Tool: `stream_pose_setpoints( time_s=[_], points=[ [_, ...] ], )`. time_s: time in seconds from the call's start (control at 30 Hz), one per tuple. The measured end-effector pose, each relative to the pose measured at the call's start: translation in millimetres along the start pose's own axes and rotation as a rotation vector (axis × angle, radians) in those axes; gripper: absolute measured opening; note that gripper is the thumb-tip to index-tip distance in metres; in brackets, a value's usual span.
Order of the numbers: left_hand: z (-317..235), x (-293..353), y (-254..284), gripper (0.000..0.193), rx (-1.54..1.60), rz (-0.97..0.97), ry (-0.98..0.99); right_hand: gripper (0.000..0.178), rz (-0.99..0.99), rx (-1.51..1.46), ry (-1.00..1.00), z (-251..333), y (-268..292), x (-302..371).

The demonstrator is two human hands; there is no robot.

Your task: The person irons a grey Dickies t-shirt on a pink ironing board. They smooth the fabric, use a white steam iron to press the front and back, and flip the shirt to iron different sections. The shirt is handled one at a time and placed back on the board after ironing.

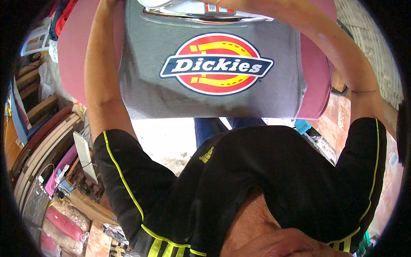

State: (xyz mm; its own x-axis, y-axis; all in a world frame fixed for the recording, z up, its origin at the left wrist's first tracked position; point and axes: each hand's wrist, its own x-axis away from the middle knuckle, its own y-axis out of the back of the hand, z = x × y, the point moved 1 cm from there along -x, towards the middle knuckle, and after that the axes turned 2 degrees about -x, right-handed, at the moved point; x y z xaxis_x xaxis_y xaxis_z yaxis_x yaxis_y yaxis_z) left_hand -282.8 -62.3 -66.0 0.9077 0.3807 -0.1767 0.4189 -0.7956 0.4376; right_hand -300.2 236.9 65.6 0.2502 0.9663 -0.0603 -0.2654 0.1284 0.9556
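A grey T-shirt or similar cloth [145, 92] lies spread, with a red oval print, a yellow horseshoe and a dark blue banner facing up. At its far side, an iron [180, 18] with a shiny metal rim and a white body rests on the fabric, partly cut off by the top edge. Only a sliver of my right hand [220, 2] shows, closed at the top of the iron; its fingertips lie outside the picture. My left forearm [102, 51] stretches along the cloth's left side, and its hand is past the top edge.
The cloth covers a mauve padded board [70, 55]. Wooden frames and boards [43, 137] crowd the left, with plastic-wrapped pink bundles [64, 222] below. A pale corrugated surface [364, 38] is at far right. Reddish tiled floor [336, 128] shows beyond the board's right edge.
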Motion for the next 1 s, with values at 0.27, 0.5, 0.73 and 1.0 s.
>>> stream_pose_setpoints(
  time_s=[0.27,0.5,0.73,1.0],
  points=[
    [4,-3,9,0.025,0.107,0.112,-0.048,0.037,-0.037,-0.099,0.101,8,-12,-22],
    [-12,6,12,0.019,-0.031,0.129,-0.044,0.04,-0.157,0.018,-0.238,12,-10,-23],
    [-34,15,26,0.018,0.011,0.152,0.041,0.046,-0.441,-0.012,-0.386,2,-29,-52],
    [-4,31,14,0.023,-0.261,-0.179,-0.172,0.06,-0.477,-0.212,-0.587,-36,-37,-136]
  ],
)
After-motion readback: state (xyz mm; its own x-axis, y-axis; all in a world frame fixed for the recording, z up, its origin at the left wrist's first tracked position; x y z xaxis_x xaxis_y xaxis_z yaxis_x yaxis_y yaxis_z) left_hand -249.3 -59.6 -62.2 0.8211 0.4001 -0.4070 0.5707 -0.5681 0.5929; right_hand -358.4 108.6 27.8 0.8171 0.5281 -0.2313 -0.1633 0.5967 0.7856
